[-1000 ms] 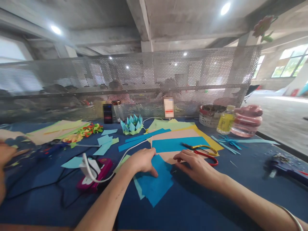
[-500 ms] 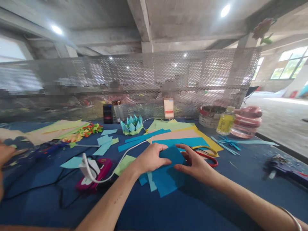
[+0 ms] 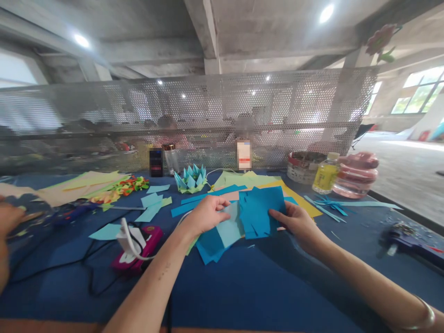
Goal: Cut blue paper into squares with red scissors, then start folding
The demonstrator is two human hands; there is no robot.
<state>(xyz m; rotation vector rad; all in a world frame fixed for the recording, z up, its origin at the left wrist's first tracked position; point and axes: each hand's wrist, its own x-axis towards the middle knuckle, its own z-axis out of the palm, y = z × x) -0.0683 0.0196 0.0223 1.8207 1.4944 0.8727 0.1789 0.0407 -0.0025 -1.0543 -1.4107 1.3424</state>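
Note:
My right hand (image 3: 296,222) pinches a blue paper square (image 3: 262,210) by its right edge, thumb in front, and holds it raised above the blue table. Small slits or strips show near that square's left and lower edges. My left hand (image 3: 210,212) is closed on a light blue paper piece (image 3: 231,226), left of the square and partly behind it. Darker blue paper pieces (image 3: 211,245) lie below the left fingers, overlapping. Behind my hands, sheets of paper in yellow (image 3: 308,207), pink and green are spread, with blue strips (image 3: 197,203) on the left.
A purple power strip (image 3: 152,245) with a white plug and cables sits to the left. Farther back are a blue folded-paper crown (image 3: 190,179), a phone (image 3: 244,155), a yellow bottle (image 3: 325,173) and a pink jug (image 3: 356,175). Another person's hand (image 3: 10,219) shows at far left.
The blue paper square has been lifted and shifted right in my right hand. Both hands have moved apart, and the light blue paper now shows at my left hand. The scissors are hidden now.

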